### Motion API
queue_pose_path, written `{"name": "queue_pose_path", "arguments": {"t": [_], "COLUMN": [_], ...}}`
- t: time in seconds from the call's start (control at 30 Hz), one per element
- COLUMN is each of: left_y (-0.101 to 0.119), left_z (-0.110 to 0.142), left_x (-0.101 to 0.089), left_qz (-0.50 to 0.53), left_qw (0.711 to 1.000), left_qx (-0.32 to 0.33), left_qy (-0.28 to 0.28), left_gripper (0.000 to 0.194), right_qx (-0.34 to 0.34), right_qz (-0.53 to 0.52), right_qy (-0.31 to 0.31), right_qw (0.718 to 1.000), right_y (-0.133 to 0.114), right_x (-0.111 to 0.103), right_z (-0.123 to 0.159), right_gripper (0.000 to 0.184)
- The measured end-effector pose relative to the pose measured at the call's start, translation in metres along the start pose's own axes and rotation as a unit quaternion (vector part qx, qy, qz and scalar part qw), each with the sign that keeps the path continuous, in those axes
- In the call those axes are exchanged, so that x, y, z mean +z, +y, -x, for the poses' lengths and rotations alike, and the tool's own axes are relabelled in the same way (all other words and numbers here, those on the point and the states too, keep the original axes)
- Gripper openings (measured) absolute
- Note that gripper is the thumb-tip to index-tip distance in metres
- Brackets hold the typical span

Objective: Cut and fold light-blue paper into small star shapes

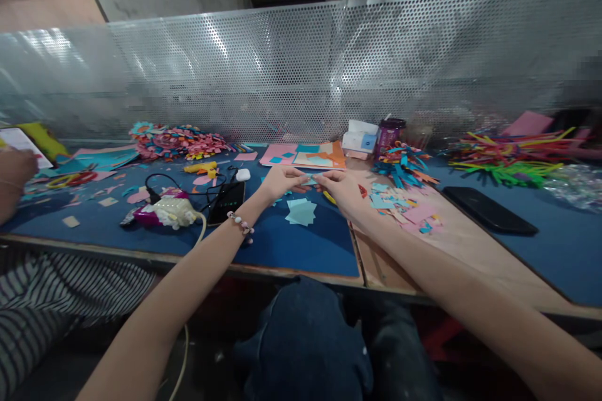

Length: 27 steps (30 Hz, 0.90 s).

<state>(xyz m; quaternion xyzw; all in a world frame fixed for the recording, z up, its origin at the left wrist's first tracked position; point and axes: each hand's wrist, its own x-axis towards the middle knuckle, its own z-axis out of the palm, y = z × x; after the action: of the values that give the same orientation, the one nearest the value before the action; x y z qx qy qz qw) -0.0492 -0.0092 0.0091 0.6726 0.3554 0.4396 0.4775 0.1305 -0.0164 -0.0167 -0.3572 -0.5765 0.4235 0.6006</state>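
Between my two hands a small light blue piece of paper (310,180) is held just above the blue table mat. My left hand (285,183), with a beaded bracelet on the wrist, pinches its left side. Fingers of my right hand (339,188) pinch the right side. Below them lies a loose stack of pale blue-green paper squares (301,212). A yellow handle, perhaps of scissors (330,198), shows partly under my right hand. Further back, sheets of pink, blue and orange paper (324,153) lie flat.
Left of me are a power strip (164,210), a phone (227,202) and a yellow glue gun (201,168). Paper scraps (404,203) and a black phone (489,209) lie right. Pipe cleaners (512,150) stand beyond. Another person's hand (16,178) is at far left.
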Motion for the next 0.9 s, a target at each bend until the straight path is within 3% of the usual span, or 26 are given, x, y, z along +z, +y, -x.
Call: {"name": "queue_pose_path", "arguments": {"t": [0.33,0.57,0.7,0.9], "left_y": [0.003,-0.001,-0.001,0.005], "left_z": [0.002,0.0,-0.001,0.001], "left_x": [0.001,-0.001,-0.002,0.0], "left_qz": [-0.014,-0.108,-0.131,-0.157], "left_qw": [1.0,0.993,0.988,0.983], "left_qx": [-0.013,0.036,0.052,0.073], "left_qy": [0.008,0.045,0.063,0.064], "left_gripper": [0.033,0.029,0.027,0.026], "right_qx": [-0.018,-0.032,-0.045,-0.014], "right_qz": [0.037,0.1,0.122,0.136], "right_qy": [-0.006,-0.012,-0.036,-0.086], "right_qw": [0.999,0.994,0.991,0.987], "right_y": [-0.002,-0.006,-0.01,-0.01], "right_x": [-0.001,0.001,0.004,0.002], "right_z": [0.001,0.002,0.005,0.004], "right_gripper": [0.032,0.036,0.036,0.036]}}
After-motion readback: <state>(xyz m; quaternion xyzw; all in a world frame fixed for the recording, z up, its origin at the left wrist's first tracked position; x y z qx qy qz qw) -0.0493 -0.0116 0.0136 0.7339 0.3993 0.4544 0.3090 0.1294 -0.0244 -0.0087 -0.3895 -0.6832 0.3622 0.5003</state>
